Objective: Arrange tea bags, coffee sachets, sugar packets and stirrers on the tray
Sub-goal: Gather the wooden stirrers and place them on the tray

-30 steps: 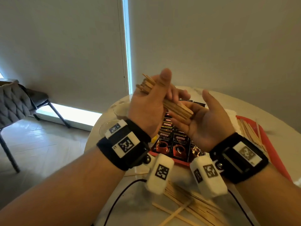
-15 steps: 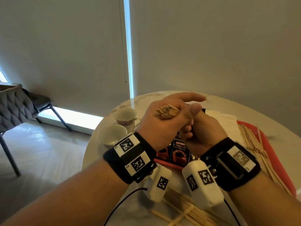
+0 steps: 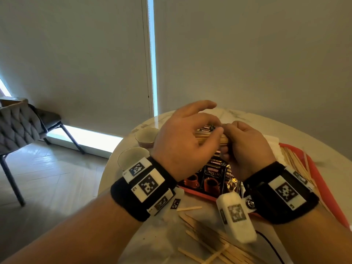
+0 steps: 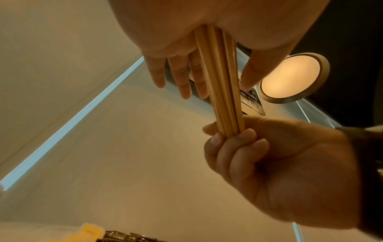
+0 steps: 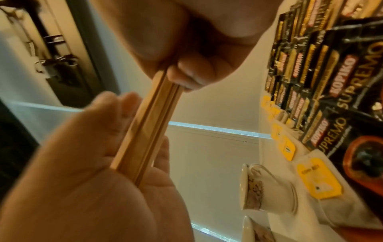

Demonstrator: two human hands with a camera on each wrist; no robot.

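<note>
While the two hands meet above the red tray (image 3: 323,180), the head view shows a bundle of wooden stirrers (image 3: 213,139) held level between them: the right hand (image 3: 245,149) has its fingers curled round the right end, and the left hand (image 3: 182,141) lies over the left end with its fingers loosely spread. Beneath them, black coffee sachets (image 3: 212,175) already lie in rows on the tray, and more stirrers (image 3: 294,164) lie on its right part. Two cups (image 3: 146,137) stand on the bench (image 3: 285,126) to the left of the tray. Loose stirrers (image 3: 207,244) are scattered on the near bench, so that pile is not yet dealt with. Sugar packets I cannot pick out here

From the left wrist view, the bundle (image 4: 219,85) runs out from under the left palm (image 4: 207,26), whose fingers (image 4: 180,77) are straight and only rest alongside it; the right hand (image 4: 275,165) grips the far end in a closed fist.

From the right wrist view, the bundle (image 5: 149,126) rests in the flat, open left hand (image 5: 93,172), with the right hand (image 5: 186,41) pinching its upper end. To the right, sachets (image 5: 331,81) fill the tray and yellow-tagged tea bags (image 5: 317,178) line its edge beside a cup (image 5: 267,186). I judge the coffee and tea largely done, the stirrers partway, this bundle being squared up before it is laid down
</note>
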